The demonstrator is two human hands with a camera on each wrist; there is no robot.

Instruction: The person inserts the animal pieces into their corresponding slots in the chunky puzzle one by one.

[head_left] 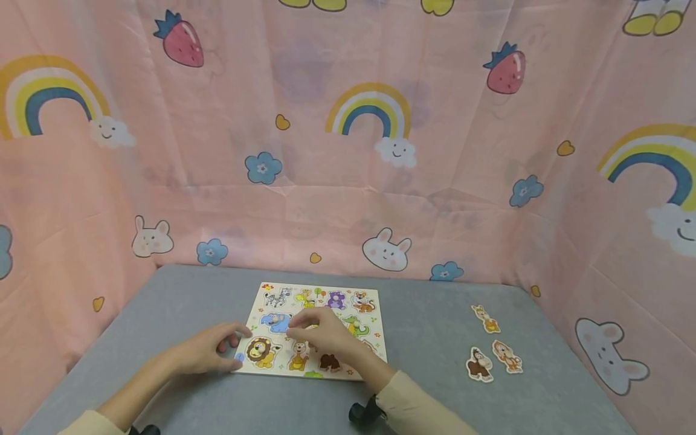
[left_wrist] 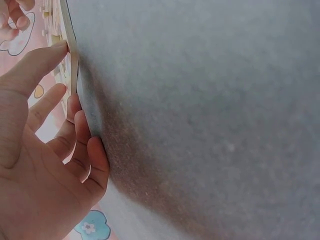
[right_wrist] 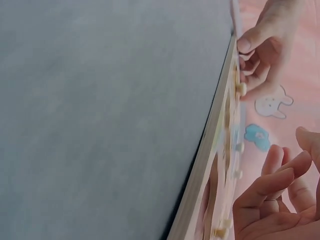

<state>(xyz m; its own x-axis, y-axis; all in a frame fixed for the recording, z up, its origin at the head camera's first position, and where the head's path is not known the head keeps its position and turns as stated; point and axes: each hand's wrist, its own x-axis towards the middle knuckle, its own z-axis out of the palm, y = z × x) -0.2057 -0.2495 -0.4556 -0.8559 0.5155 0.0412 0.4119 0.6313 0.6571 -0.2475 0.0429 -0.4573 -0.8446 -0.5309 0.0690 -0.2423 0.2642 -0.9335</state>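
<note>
Left hand point(head_left: 209, 349), loosely spread, touches the puzzle board point(head_left: 254, 320) at nine o'clock; right hand point(head_left: 326, 335), narrow, seemingly empty, probably settles the blue animal point(head_left: 274, 323); next calls for three-o'clock pieces point(head_left: 480, 365).

A bare left hand point(head_left: 209, 349) touched a cream rectangular animal-puzzle board point(head_left: 377, 329); the bare right hand point(head_left: 328, 334) hovered over it.

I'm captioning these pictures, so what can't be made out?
Head view: whatever the puzzle board shows beneath the right hand.
Head view: most of the bottom-right picture, covered by the right forearm.
Left wrist view: the board's pictures, seen nearly edge-on.
Right wrist view: part of the right hand, cut off by the frame's right edge.
</note>
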